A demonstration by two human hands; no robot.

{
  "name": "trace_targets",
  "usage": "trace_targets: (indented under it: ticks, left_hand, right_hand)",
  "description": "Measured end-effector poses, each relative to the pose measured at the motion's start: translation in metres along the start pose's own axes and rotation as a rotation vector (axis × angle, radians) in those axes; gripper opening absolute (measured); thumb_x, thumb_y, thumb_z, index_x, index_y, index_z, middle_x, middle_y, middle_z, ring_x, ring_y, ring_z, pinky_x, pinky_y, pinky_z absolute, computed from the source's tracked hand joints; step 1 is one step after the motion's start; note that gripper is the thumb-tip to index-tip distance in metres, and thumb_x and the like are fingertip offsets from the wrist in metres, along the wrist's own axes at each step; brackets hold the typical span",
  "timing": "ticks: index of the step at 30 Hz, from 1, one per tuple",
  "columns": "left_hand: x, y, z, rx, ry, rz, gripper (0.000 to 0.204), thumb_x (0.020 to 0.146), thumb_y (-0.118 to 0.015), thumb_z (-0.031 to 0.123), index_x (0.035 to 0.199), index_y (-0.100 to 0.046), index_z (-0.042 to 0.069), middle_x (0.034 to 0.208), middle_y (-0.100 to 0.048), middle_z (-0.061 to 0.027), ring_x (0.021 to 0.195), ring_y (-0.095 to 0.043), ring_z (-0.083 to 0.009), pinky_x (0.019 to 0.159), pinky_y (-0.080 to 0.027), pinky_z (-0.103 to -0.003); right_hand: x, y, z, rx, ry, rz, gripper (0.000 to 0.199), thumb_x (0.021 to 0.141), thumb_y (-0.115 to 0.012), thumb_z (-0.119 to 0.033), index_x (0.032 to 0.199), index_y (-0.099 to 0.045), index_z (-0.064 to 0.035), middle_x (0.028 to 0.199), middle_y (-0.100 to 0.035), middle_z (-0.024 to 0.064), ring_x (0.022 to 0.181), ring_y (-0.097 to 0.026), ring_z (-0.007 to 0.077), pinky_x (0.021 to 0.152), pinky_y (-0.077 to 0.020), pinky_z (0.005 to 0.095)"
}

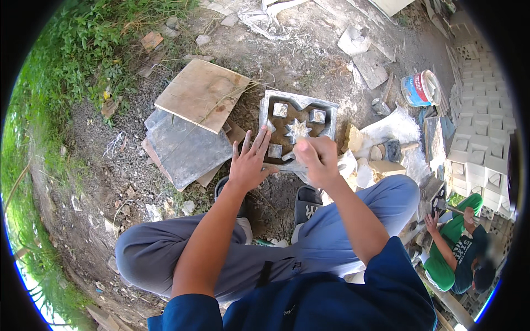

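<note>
**Mould Half-Cleaned, Hands at Its Near Edge**

While I squat over the square grey metal block mould (298, 124), its star centre and corner cubes look bare, yet brown dirt remains inside, so I judge cleaning unfinished. My left hand (249, 163) lies flat, fingers spread, on its near-left rim; my right hand (316, 157) is curled, pinching something I cannot identify, at the near edge.

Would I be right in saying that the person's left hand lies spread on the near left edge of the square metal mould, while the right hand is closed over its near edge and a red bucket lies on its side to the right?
Not quite: the bucket is blue and white, not red, as the head view shows. The rest stands: the left hand lies spread on the near left edge of the square metal mould, and the right hand is closed over its near edge.
</note>
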State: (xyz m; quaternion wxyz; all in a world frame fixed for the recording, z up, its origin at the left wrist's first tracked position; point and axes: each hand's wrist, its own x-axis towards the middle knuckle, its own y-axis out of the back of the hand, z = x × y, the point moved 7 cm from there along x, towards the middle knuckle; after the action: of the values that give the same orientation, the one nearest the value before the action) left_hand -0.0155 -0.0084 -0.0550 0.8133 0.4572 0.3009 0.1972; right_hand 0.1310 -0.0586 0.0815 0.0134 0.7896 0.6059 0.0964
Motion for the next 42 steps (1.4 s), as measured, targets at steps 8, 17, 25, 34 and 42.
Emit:
trace_targets:
  ticks: [8, 17, 25, 34, 42]
  left_hand:
    - [0.003, 0.004, 0.003, 0.025, -0.051, -0.014, 0.119, 0.083, -0.078, 0.059, 0.17, -0.009, 0.017, 0.178, -0.009, -0.0018, 0.161, -0.016, -0.039, 0.126, -0.022, -0.064]
    - [0.013, 0.009, 0.012, 0.051, -0.016, -0.131, 0.124, 0.083, -0.079, 0.059, 0.17, 0.0, 0.018, 0.178, 0.001, 0.0029, 0.161, -0.017, -0.0394, 0.125, -0.024, -0.066]
    - [0.019, 0.006, 0.012, 0.041, -0.003, -0.151, 0.13, 0.079, -0.085, 0.053, 0.17, 0.0, 0.017, 0.178, 0.004, 0.003, 0.161, -0.015, -0.04, 0.124, -0.024, -0.068]
    - [0.021, 0.008, 0.01, 0.054, 0.022, -0.197, 0.136, 0.073, -0.088, 0.055, 0.17, -0.002, 0.015, 0.178, 0.006, 0.0028, 0.161, -0.017, -0.0388, 0.124, -0.025, -0.068]
    - [0.02, 0.006, 0.007, 0.045, 0.02, -0.174, 0.134, 0.073, -0.089, 0.052, 0.17, -0.006, 0.015, 0.178, 0.001, 0.0022, 0.16, -0.021, -0.04, 0.124, -0.026, -0.066]
  right_hand:
    - [0.008, 0.0, 0.009, 0.104, -0.026, 0.026, 0.057, 0.111, -0.055, -0.031, 0.063, -0.044, -0.0018, 0.053, -0.038, 0.0003, 0.049, -0.031, 0.0095, 0.047, -0.025, 0.0336]
    - [0.005, 0.005, 0.007, 0.121, 0.029, 0.124, 0.057, 0.113, -0.051, -0.03, 0.063, -0.041, -0.0035, 0.055, -0.041, -0.0017, 0.049, -0.031, 0.0082, 0.046, -0.024, 0.0322]
    - [-0.016, 0.006, -0.002, 0.221, 0.144, 0.101, 0.054, 0.11, -0.052, -0.024, 0.062, -0.038, -0.0029, 0.051, -0.036, 0.001, 0.043, -0.031, 0.0123, 0.045, -0.0228, 0.0345]
    - [-0.011, 0.01, -0.007, 0.131, 0.075, 0.092, 0.056, 0.109, -0.057, -0.025, 0.061, -0.04, -0.002, 0.052, -0.035, 0.0021, 0.046, -0.03, 0.0132, 0.047, -0.0255, 0.0344]
    - [-0.019, 0.016, -0.017, 0.105, 0.102, 0.103, 0.054, 0.107, -0.057, -0.026, 0.062, -0.04, -0.0024, 0.054, -0.033, 0.0028, 0.047, -0.029, 0.0141, 0.047, -0.0231, 0.035]
